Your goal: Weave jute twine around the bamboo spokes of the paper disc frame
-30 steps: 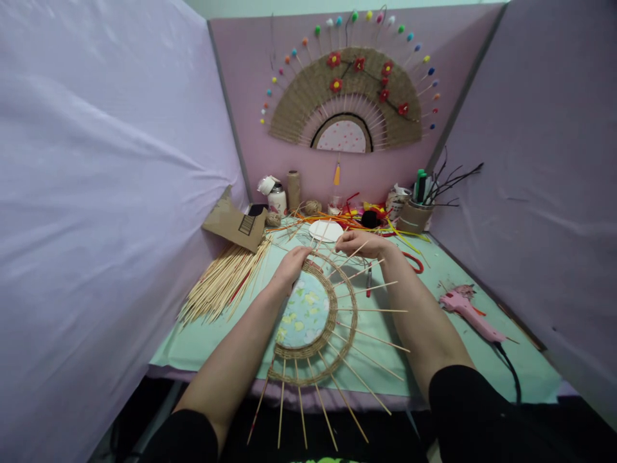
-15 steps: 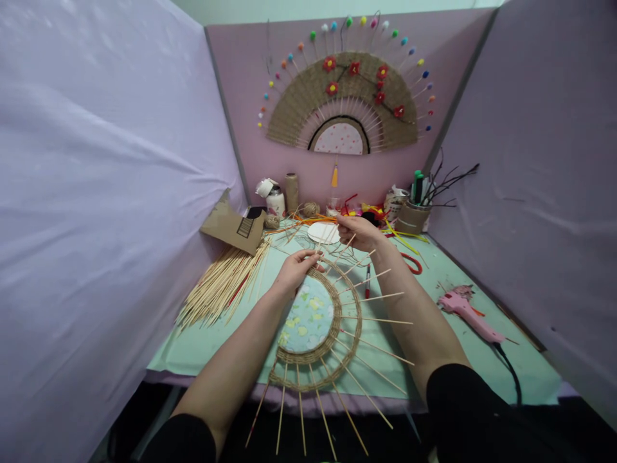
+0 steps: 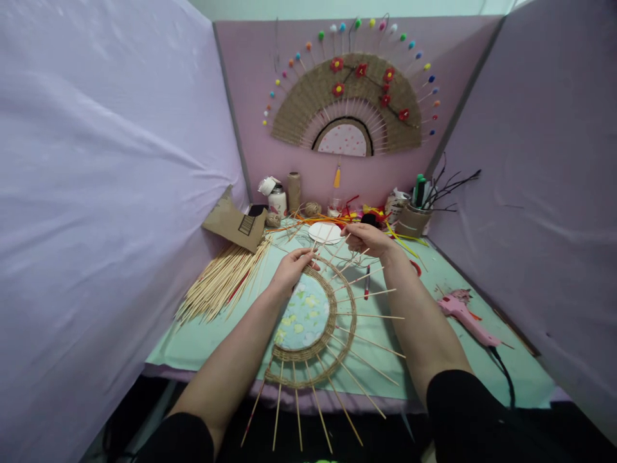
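Note:
A half-round fan frame [image 3: 308,315] lies on the green table mat, with a flowered paper centre, woven twine bands and thin bamboo spokes fanning outward. My left hand [image 3: 292,270] pinches the frame's far left edge at the woven band, fingers closed on it. My right hand [image 3: 368,239] is closed just beyond the far spokes, holding what looks like a thin strand of twine that I cannot see clearly.
A bundle of bamboo sticks [image 3: 224,280] lies at left beside a cardboard piece [image 3: 234,223]. A pink glue gun [image 3: 470,318] rests at right. Jars, twine spools, a pen cup [image 3: 413,218] and coloured strips line the back wall under a finished fan [image 3: 354,103].
My right hand rose away from the spokes toward the back, then came back down and right. My left hand kept its grip on the frame.

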Tool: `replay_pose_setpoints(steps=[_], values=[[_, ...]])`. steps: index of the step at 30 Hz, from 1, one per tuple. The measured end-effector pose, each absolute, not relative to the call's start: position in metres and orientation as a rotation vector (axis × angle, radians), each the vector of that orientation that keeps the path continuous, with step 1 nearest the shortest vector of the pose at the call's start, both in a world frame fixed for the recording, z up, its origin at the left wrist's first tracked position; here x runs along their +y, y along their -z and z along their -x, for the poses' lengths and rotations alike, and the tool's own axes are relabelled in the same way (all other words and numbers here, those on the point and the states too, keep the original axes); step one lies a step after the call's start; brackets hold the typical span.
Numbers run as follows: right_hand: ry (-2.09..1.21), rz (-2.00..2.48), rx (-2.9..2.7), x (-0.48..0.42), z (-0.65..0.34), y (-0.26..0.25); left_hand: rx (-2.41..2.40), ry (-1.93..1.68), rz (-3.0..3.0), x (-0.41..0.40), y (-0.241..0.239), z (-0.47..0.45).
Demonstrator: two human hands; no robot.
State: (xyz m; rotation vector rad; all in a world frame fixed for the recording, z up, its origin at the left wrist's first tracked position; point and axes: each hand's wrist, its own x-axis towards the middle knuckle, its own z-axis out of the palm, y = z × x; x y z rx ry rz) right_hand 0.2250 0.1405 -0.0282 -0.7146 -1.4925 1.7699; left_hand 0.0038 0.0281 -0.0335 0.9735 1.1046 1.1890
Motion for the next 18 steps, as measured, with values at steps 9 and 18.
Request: replay_pose_setpoints(steps=[9, 18], values=[[-1.821, 0.938, -1.661, 0.105, -0.225, 0.052, 0.913, -1.164, -0.918, 0.032, 0.035, 0.009], [-1.806, 0.876, -1.624, 0.093, -0.22, 0.064, 0.946, -1.209, -1.011, 0.037, 0.041, 0.006]])
